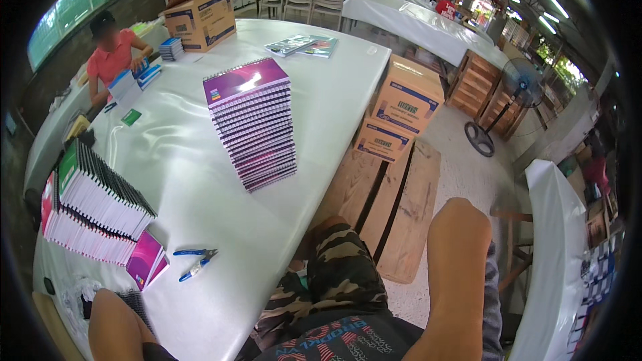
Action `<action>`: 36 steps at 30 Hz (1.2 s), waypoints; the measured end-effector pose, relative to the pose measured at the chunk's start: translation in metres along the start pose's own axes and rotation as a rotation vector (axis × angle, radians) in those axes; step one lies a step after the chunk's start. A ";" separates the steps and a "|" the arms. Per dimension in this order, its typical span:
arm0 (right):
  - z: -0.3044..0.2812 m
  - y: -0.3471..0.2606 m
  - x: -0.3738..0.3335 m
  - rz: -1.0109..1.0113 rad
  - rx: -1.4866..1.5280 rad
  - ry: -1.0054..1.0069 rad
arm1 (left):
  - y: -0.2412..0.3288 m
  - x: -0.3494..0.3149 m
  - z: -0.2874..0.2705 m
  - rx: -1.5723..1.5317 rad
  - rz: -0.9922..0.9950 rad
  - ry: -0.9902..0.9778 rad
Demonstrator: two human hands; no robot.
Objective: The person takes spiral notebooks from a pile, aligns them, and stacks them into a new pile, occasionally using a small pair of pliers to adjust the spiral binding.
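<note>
Both my hands are out of view; only my bent left arm (115,324) at the lower left and bent right arm (458,254) at the lower right show. Nearest my left arm lie black binding coils (137,307) and clear plastic (77,294). Past them are a few purple covers (146,261) and blue-handled cutting pliers (196,262) with open jaws. A tall stack of purple spiral notebooks (253,127) stands mid-table. On the left, piled spiral notebooks (100,194) have a green cover on top. My right arm is over the floor, apart from the table.
The white-covered table (321,107) fills the left and middle. A person (114,60) in a pink shirt handles blue books across it, near an open carton (204,20). Two stacked cartons (404,100) rest on a wooden bench (408,214) at right; a standing fan (521,83) is beyond.
</note>
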State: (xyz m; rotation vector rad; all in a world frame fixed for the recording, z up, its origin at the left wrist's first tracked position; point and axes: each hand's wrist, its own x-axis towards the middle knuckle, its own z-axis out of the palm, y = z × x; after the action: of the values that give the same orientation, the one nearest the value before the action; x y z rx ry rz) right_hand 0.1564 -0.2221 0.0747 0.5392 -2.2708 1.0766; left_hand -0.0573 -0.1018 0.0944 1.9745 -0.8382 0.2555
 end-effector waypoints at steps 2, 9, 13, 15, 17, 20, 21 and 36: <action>0.002 0.003 -0.002 0.029 0.107 0.008 | 0.003 -0.001 0.003 -0.026 -0.013 -0.009; -0.020 0.021 -0.002 0.152 0.306 -0.245 | 0.012 -0.001 0.012 -0.076 -0.076 -0.045; -0.031 0.023 0.000 0.043 0.391 -0.256 | 0.018 0.004 0.018 -0.131 -0.116 -0.128; -0.031 0.030 -0.009 0.118 0.146 -0.241 | 0.020 0.006 0.020 -0.143 -0.156 -0.175; -0.035 0.038 -0.012 0.113 0.009 -0.089 | 0.014 0.005 0.021 -0.121 -0.155 -0.115; -0.034 0.047 -0.014 0.013 -0.087 0.180 | 0.005 0.003 0.022 0.004 0.017 0.205; -0.033 0.050 -0.016 -0.012 -0.055 0.248 | -0.006 -0.004 0.024 -0.002 0.012 0.225; 0.025 0.132 -0.064 -0.071 0.795 0.142 | -0.033 -0.223 0.101 1.355 -1.666 1.031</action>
State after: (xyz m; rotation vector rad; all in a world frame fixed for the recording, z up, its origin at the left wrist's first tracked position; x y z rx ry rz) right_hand 0.1225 -0.1562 -0.0545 0.8026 -1.6231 1.9057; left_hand -0.2171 -0.0742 -0.0915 2.3567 2.0758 0.7686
